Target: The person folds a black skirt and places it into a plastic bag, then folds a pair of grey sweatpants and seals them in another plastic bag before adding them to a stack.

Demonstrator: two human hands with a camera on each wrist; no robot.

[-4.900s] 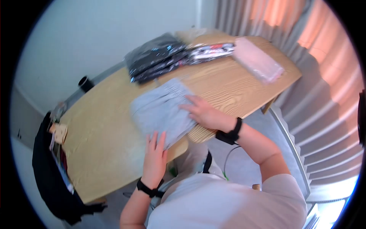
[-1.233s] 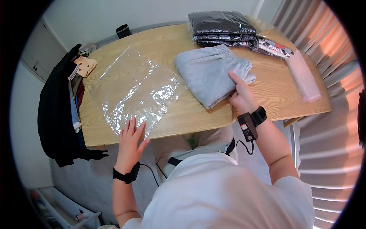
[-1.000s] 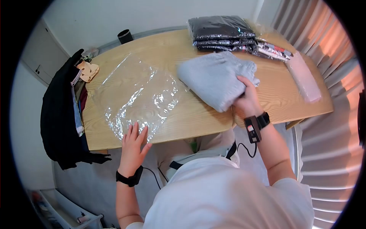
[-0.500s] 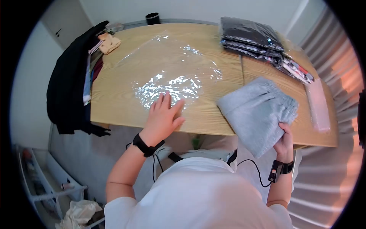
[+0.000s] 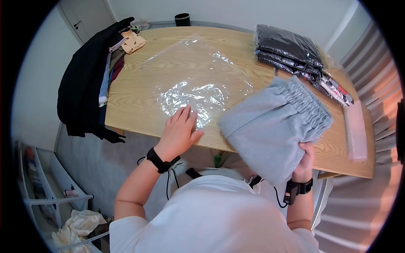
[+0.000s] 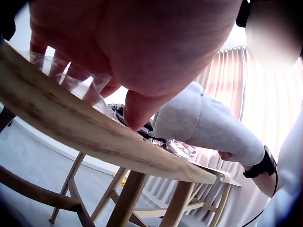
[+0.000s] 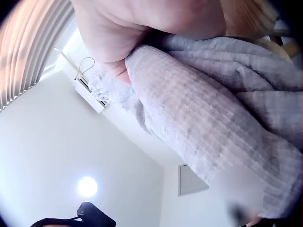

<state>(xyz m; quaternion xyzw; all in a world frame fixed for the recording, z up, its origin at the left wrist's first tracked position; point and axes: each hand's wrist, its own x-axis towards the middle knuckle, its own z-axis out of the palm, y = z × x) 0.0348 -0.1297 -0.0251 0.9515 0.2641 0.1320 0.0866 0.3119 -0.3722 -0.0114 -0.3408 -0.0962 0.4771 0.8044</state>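
My right hand (image 5: 306,158) grips a folded pair of light grey pants (image 5: 270,126) by one side, thumb on top. Their gathered elastic waistband points to the far right, and the lower end hangs past the table's front edge. In the right wrist view the grey fabric (image 7: 203,113) runs down from the fingers. A clear plastic bag (image 5: 198,69) lies flat on the tabletop, shiny with creases. My left hand (image 5: 179,130) rests on its near corner with fingers extended. The left wrist view shows the bag's edge (image 6: 90,85) under those fingers at the table rim.
On the wooden table (image 5: 135,101), a stack of dark bagged garments (image 5: 289,46) stands at the back right. Beside it are a printed bagged item (image 5: 335,90) and a pale pink packet (image 5: 356,135). Dark clothing (image 5: 84,88) drapes over the left end. A bin (image 5: 182,19) stands behind.
Earlier both hands lay on the folded pants on the table. Afterwards the clear bag lies spread under the left hand, and the right hand has lifted the pants toward the body.
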